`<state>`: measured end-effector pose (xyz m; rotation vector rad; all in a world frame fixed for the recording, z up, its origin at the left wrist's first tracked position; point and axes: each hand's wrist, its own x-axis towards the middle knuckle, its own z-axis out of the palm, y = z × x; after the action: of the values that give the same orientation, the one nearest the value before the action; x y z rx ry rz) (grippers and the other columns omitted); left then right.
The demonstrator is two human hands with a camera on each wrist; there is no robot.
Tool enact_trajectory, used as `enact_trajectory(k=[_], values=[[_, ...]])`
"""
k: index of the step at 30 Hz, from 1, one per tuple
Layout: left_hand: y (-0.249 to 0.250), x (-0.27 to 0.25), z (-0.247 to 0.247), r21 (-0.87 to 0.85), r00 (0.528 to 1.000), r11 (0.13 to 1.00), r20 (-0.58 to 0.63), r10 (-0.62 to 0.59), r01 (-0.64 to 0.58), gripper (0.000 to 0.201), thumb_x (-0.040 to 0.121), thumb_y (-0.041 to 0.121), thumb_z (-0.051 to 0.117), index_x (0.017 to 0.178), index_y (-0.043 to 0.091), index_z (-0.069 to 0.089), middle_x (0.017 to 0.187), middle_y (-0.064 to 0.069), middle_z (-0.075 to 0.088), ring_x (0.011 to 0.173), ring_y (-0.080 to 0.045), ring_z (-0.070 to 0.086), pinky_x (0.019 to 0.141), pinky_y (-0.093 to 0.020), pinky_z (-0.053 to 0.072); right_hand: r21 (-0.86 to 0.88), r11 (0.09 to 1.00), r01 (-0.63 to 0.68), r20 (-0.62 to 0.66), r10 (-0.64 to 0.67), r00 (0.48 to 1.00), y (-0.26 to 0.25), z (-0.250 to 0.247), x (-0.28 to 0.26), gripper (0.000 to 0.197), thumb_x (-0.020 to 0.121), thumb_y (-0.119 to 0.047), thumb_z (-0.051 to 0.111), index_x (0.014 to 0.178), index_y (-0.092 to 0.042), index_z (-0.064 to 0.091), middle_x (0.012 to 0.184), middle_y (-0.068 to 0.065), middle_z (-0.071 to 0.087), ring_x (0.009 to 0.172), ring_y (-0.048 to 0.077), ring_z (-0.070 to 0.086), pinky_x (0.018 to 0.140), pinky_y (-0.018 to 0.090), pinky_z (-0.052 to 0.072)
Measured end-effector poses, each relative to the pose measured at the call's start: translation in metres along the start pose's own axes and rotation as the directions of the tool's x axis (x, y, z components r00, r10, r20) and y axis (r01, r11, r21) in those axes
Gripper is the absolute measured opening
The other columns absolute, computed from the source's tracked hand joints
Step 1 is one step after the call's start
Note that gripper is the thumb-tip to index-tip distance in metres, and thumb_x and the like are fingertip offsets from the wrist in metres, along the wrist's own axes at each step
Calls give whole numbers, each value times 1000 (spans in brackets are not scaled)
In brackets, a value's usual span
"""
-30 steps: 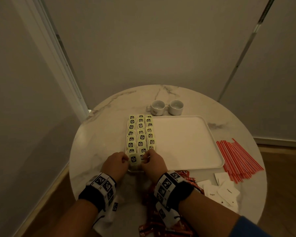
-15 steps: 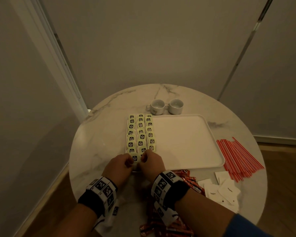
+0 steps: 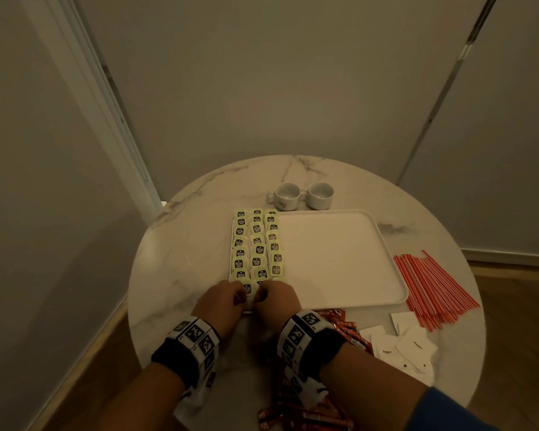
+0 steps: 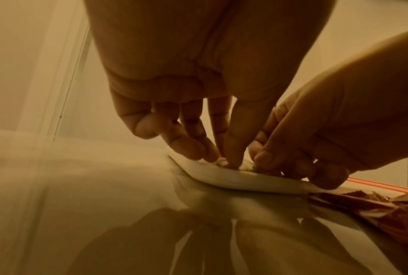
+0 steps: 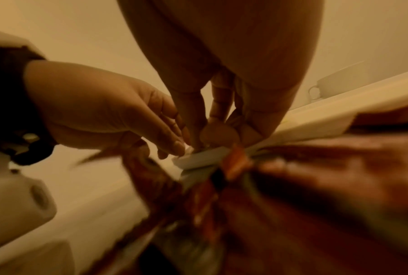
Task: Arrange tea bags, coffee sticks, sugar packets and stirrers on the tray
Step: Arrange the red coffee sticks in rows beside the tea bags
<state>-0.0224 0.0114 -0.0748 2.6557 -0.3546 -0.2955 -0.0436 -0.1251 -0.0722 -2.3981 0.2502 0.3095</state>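
- Both your hands meet at the near left corner of the tray point(image 3: 339, 259): your left hand point(image 3: 220, 301) and right hand point(image 3: 277, 301) each have curled fingers pinching the sides of one tea bag point(image 3: 247, 289) and setting it down there.
- That tea bag lies flat, label up. It is roughly square, so no long axis shows; its edges run in line with the rows above it.
- Done so far, as I judge it: the tea bags point(image 3: 257, 244) fill three columns running front to back along the tray's left side, and this one looks to be among the last.
- Still to do: the rest of the tray is bare.
- The coffee sticks point(image 3: 339, 331) lie heaped on the desk point(image 3: 175, 259) under your right wrist.
- The sugar packets point(image 3: 408, 346) are scattered to the right of those.
- The stirrers point(image 3: 433, 287) are bundled beside the tray's right edge, long axis running front to back, fanned slightly.
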Motion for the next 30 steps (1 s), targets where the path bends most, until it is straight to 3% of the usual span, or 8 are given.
enact_trajectory(k=[4,8,10,14,17,23,26,30], values=[[4,-8,-8,-67,999,997,-23,33,-34,12,85,20,62,88,29,55,92,6,55,81,-10,54,77,-25,48,185,982,-46,-73,61,995,6,-18,-2,9,80,-20,69,73,-17,63,86,4,68,84,19,63,78,29,53],[18,-25,-12,-87,984,981,34,174,-171,16,85,24,66,100,23,60,95,10,51,84,-6,51,75,-19,43,399,915,-54,-41,77,996,17,-57,-10,14,87,-21,65,83,-8,65,77,6,67,63,18,62,55,28,49],[28,-34,-11,-71,969,973,98,226,-220,20,86,31,65,104,25,58,98,13,48,88,-4,49,75,-16,40,405,914,-36,-39,57,998,26,-77,-17,12,89,-19,61,87,-8,64,78,4,66,61,15,60,52,27,47],[44,-49,-2,-57,930,960,238,279,-273,29,88,38,62,113,25,57,107,12,47,97,-4,45,83,-18,37,291,957,-8,-59,27,998,52,-96,-33,8,87,-14,63,90,-8,67,81,4,66,66,14,59,53,21,45],[55,-57,3,1,905,945,288,313,-327,28,89,37,60,113,22,59,117,6,54,107,-12,53,83,-19,36,90,996,-6,-24,9,1000,66,-93,-45,10,82,-17,70,92,-16,69,90,3,67,77,12,59,65,20,46],[62,-57,13,84,919,948,286,271,-306,26,94,35,52,111,17,56,121,-2,55,105,-20,57,91,-29,45,-132,990,45,69,-36,997,67,-60,-64,11,82,-22,65,93,-22,68,91,-6,65,88,12,59,79,26,50],[58,-50,19,48,923,962,298,243,-269,27,95,34,47,114,19,59,122,1,57,109,-19,58,91,-29,45,-228,967,117,52,-108,993,62,-42,-65,7,86,-30,59,91,-28,63,91,-5,58,89,15,52,75,26,43],[58,-45,16,-64,929,958,235,285,-278,23,97,24,47,115,22,62,116,6,61,102,-7,56,88,-22,41,-354,898,263,141,-226,964,55,-31,-60,32,90,-43,55,119,-30,62,111,3,55,105,24,45,90,31,38]])
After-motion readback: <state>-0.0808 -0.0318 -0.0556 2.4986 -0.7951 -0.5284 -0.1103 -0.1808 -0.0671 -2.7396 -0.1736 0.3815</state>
